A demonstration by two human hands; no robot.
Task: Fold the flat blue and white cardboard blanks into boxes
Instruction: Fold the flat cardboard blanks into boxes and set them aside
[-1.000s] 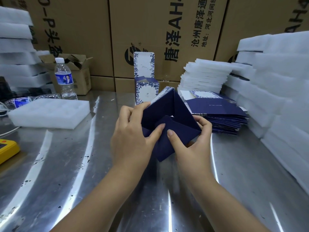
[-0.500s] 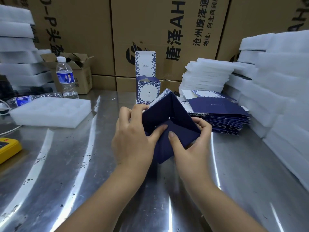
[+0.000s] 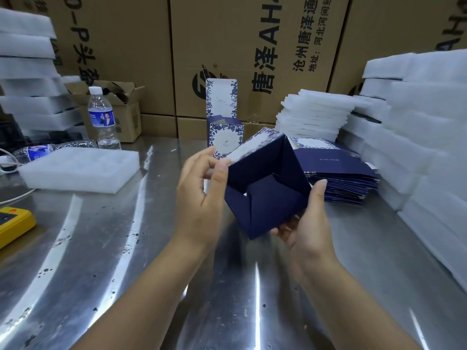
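The half-folded box (image 3: 265, 195) sits tilted between the hands, dark blue with overlapping bottom flaps and a white floral side on top. The right hand (image 3: 307, 223) grips its lower right corner. The left hand (image 3: 202, 198), fingers loose, touches its left corner with the thumb.

This is looking like a packing workshop or stockroom. Large printed cartons (image 3: 227, 46) are standing stacked wall-like behind a steel worktop (image 3: 101, 248), and white foam sheets (image 3: 417, 122) are piling high at both sides and at the back. A moulded foam tray (image 3: 80, 168) is lying on the worktop, while flat blue and white blanks (image 3: 336, 173) are sitting in a stack near a finished box (image 3: 223, 133) standing with its lid up. The right hand (image 3: 308, 223) is gripping a half-folded box (image 3: 267, 198) over the worktop, showing hand assembly going on here.
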